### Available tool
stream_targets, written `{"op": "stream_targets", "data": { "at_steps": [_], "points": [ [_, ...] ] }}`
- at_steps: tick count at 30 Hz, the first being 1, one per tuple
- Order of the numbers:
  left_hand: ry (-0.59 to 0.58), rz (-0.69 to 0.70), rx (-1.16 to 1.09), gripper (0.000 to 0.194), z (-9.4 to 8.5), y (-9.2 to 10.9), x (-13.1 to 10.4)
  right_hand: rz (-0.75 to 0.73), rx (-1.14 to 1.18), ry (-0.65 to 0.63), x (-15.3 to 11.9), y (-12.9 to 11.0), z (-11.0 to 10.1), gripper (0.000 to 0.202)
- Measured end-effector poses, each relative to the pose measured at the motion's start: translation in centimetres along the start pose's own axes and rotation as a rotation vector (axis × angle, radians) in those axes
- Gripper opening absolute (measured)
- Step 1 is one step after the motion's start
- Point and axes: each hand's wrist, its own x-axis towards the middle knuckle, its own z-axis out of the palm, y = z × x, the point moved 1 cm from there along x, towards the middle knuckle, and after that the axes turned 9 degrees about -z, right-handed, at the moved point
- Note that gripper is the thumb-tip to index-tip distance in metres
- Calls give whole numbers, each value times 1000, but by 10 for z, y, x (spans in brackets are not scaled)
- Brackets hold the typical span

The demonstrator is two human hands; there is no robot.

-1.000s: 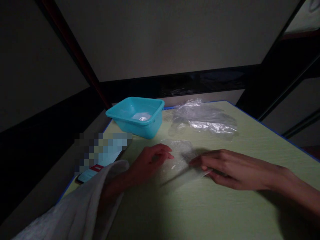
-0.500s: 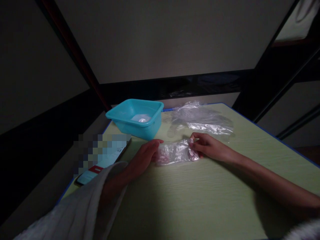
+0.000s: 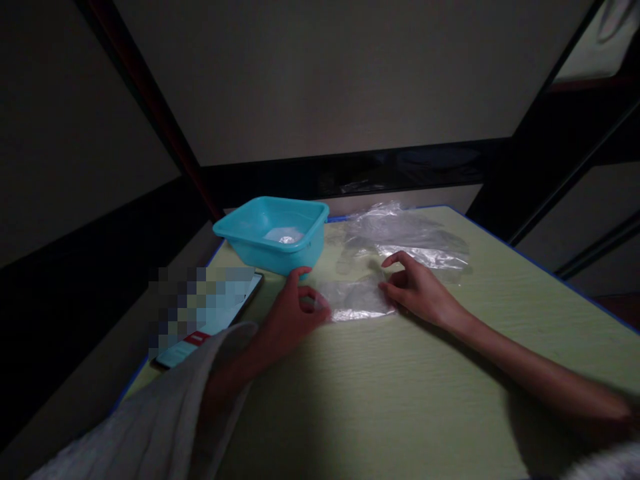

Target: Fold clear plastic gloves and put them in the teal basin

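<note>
A folded clear plastic bag [image 3: 354, 300] lies flat on the pale table in front of me, its near edge shining. At the bag's left end is my left hand [image 3: 295, 310], thumb touching the plastic and fingers spread apart. My right hand [image 3: 417, 288] rests by the other end, its index finger lifted away from the thumb, which is against the bag's corner. Neither hand grips the bag. Beyond it, a loose heap of clear plastic bags [image 3: 400, 233] is spread near the table's far edge.
A turquoise plastic basin [image 3: 305, 257] stands at the far left, with a piece of clear plastic [image 3: 284, 235] inside. Left of my left hand lies a phone [image 3: 220, 320], partly blurred out. The wooden table [image 3: 390, 400] has a blue edge, and a wall rises behind it.
Both hands have loosened from the bag's ends and their fingers have spread. The bag now lies flatter on the table. The basin, phone and heap of bags have stayed put.
</note>
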Motion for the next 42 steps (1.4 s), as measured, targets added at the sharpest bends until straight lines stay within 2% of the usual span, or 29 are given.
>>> {"op": "stream_targets", "data": {
  "at_steps": [4, 9, 12, 18, 31, 42],
  "points": [
    [14, 34, 29, 75, 1, -2, 1, -75, -123, 30, 0, 2, 1, 25],
    [24, 35, 31, 80, 2, -3, 2, -163, -336, 34, 0, -2, 1, 25],
    [29, 37, 27, 81, 2, -2, 1, -203, -383, 20, -2, -4, -2, 22],
    [26, 50, -2, 76, 4, -2, -3, -205, -309, 28, -5, 0, -10, 18],
    [-45, 91, 6, 78, 4, -2, -6, -188, -150, 41, -6, -2, -7, 14],
    [-71, 123, 33, 77, 5, -3, -6, -215, -217, 19, -7, -4, -8, 16]
  ]
}}
